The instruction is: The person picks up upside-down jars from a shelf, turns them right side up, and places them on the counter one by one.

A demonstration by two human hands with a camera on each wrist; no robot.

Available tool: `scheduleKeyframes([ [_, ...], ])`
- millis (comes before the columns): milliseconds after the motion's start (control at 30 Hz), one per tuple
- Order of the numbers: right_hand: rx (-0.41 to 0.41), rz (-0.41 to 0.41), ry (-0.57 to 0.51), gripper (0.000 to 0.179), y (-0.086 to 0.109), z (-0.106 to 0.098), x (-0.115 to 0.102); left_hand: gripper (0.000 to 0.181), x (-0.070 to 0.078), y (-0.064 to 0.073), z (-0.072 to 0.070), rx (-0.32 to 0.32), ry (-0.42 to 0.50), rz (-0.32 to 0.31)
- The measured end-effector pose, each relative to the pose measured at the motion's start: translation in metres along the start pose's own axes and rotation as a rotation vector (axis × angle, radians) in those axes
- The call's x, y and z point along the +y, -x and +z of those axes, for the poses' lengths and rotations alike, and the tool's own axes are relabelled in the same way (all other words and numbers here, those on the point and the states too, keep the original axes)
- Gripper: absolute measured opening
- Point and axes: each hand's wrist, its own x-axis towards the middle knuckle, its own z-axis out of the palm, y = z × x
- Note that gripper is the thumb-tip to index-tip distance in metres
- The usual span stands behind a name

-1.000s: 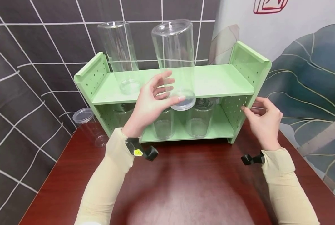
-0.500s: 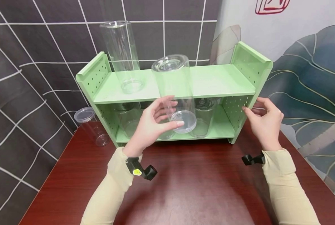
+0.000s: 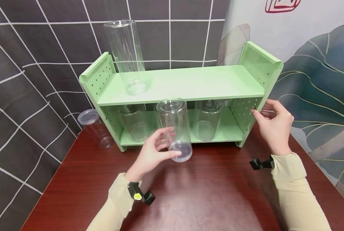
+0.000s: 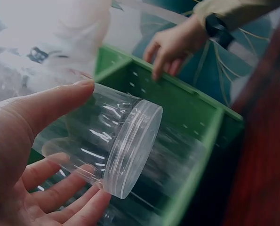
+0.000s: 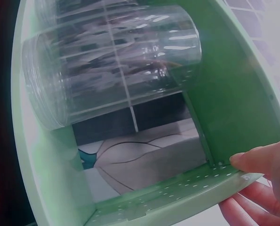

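Note:
My left hand [image 3: 151, 154] grips a clear plastic jar [image 3: 174, 120] near its lower end, thumb in front and fingers behind. The jar is upside down, its translucent lid [image 4: 135, 150] at the bottom, out in front of the green two-tier shelf [image 3: 186, 81] and over the table. At the shelf's right side, my right hand [image 3: 274, 128] pinches the front edge of the perforated side panel [image 5: 187, 197] between thumb and fingers. In the right wrist view, another clear jar [image 5: 116, 66] lies beyond that panel, inside the shelf.
One tall clear jar [image 3: 127, 57] stands on the upper tier at left. Lower-tier jars include one at left [image 3: 135, 125] and one at right [image 3: 207, 125]. A lidded jar [image 3: 98, 128] stands left of the shelf on the red-brown table [image 3: 206, 192]. A tiled wall [image 3: 186, 41] rises behind.
My left hand has brought the jar down from upper-tier height and toward me, to below the upper tier's front edge. My right hand keeps its hold on the side panel.

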Motion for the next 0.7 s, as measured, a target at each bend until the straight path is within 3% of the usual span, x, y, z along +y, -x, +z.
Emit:
scheduleKeyframes([
  [267,0.003,0.000,0.003,0.039,-0.001,0.001,0.001,0.074,-0.022,0.017,-0.006,-0.012,-0.009,-0.086],
  [400,-0.021,0.001,0.016,0.043,-0.002,0.001,0.000,0.074,-0.026,0.021,-0.010,-0.002,-0.021,-0.108],
  [533,-0.062,-0.008,0.020,0.057,0.002,-0.004,-0.005,0.075,-0.026,0.024,-0.011,-0.007,-0.033,-0.126],
  [700,0.024,-0.098,0.019,0.073,0.015,-0.013,-0.023,0.074,-0.026,0.027,-0.012,-0.014,-0.078,-0.113],
])
